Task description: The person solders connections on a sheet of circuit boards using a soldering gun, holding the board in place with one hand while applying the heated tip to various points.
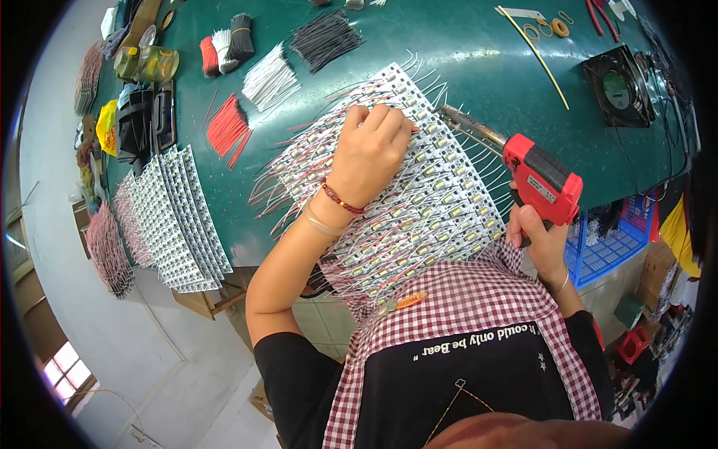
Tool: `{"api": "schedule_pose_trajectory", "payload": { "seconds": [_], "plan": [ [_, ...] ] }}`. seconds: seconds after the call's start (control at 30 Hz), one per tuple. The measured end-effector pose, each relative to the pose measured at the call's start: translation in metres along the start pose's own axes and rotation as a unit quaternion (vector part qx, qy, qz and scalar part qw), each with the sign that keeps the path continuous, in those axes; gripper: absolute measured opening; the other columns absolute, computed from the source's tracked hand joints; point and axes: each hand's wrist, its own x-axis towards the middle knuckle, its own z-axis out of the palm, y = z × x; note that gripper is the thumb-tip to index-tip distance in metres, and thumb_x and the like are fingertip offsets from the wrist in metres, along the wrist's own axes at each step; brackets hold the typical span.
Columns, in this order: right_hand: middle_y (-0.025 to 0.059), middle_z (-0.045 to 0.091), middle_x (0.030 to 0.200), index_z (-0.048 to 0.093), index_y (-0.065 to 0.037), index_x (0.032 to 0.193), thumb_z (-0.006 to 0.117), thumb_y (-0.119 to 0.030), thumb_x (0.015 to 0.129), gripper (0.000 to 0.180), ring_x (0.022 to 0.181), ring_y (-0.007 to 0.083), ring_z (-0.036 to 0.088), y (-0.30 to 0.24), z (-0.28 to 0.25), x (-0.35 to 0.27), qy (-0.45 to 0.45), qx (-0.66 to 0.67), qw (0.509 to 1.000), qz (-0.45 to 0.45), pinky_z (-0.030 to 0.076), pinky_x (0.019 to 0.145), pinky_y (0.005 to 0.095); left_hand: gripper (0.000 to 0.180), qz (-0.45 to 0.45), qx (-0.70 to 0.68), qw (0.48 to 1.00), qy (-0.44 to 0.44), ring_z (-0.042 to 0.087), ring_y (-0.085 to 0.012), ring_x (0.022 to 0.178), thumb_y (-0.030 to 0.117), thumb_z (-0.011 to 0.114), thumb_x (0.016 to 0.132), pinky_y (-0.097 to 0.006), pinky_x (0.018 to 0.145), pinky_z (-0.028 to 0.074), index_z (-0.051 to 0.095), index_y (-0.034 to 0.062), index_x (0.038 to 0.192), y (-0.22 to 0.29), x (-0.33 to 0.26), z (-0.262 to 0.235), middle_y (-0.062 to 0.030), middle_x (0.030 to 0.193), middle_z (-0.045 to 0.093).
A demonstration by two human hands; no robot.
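Observation:
A large white sheet of small circuit boards point(456, 176) lies in front of me, its near edge against my checked apron. Thin red and white wires stick out from its rows and edges. My left hand point(374, 138) rests over the sheet's upper part, fingers curled and closed; the fingertips and whatever they pinch are hidden. A bit of red shows beside its fingers. My right hand point(540, 238) is wrapped round the handle of a red and black soldering gun point(542, 176). The gun's metal tip points left, at the sheet's upper right edge.
On the green table point(464, 30) lie bundles of red wires point(227, 129), white wires point(271, 77) and black wires point(326, 39). More board sheets point(179, 224) are stacked at the left edge. A black fan point(617, 86) stands right; a blue crate point(609, 243) sits below.

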Motion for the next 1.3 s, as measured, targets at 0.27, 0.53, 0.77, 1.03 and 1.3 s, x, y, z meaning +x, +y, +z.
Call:
{"api": "schedule_pose_trajectory", "payload": {
  "seconds": [0.27, 0.53, 0.77, 1.03, 1.3],
  "plan": [
    [0.0027, 0.056, 0.061, 0.058, -0.002, 0.077, 0.057, -0.012, 0.098, 0.023, 0.054, 0.0106, 0.054, -0.004, -0.004, -0.008, -0.01, 0.037, 0.999, 0.023, 0.045, 0.053, 0.0262, 0.021, -0.029, -0.079, 0.996, 0.027, 0.049, -0.0204, 0.073, 0.002, 0.064, 0.076, -0.033, 0.067, 0.039, 0.069, 0.0045, 0.096, 0.017, -0.005, -0.003, -0.0042, 0.078, 0.048],
    [0.004, 0.052, 0.061, 0.049, 0.006, 0.118, 0.053, -0.017, 0.1, 0.03, 0.05, 0.0108, 0.05, 0.015, -0.006, -0.014, -0.035, -0.006, 0.999, 0.04, 0.044, 0.052, 0.0259, 0.021, -0.049, -0.1, 0.994, 0.01, 0.05, -0.0213, 0.074, 0.0, 0.063, 0.076, -0.034, 0.067, 0.04, 0.069, 0.0038, 0.095, 0.021, -0.01, 0.003, -0.0057, 0.077, 0.047],
    [0.0029, 0.052, 0.061, 0.051, 0.005, 0.109, 0.053, -0.012, 0.099, 0.02, 0.052, 0.0102, 0.051, 0.013, -0.004, -0.011, -0.049, -0.052, 0.996, 0.045, 0.043, 0.051, 0.0248, 0.019, -0.034, -0.097, 0.995, -0.003, 0.05, -0.0217, 0.075, 0.001, 0.061, 0.077, -0.034, 0.068, 0.04, 0.068, 0.0035, 0.095, 0.02, -0.007, 0.0, -0.0061, 0.079, 0.047],
    [0.0019, 0.055, 0.064, 0.055, 0.004, 0.111, 0.059, -0.007, 0.095, 0.019, 0.052, 0.0083, 0.051, 0.02, -0.006, -0.015, -0.005, 0.001, 0.999, 0.032, 0.044, 0.05, 0.0242, 0.019, -0.024, -0.096, 0.995, -0.007, 0.051, -0.022, 0.077, 0.002, 0.06, 0.078, -0.034, 0.069, 0.041, 0.068, 0.0036, 0.095, 0.018, -0.006, 0.001, -0.0059, 0.08, 0.048],
    [0.0002, 0.059, 0.067, 0.061, 0.0, 0.102, 0.066, -0.004, 0.09, 0.013, 0.053, 0.0063, 0.054, 0.023, -0.006, -0.013, -0.01, -0.007, 0.999, 0.043, 0.043, 0.047, 0.0221, 0.019, -0.015, -0.072, 0.997, -0.009, 0.051, -0.0216, 0.078, 0.003, 0.06, 0.077, -0.034, 0.07, 0.041, 0.067, 0.0032, 0.095, 0.019, -0.006, 0.002, -0.0058, 0.081, 0.049]
  ]
}}
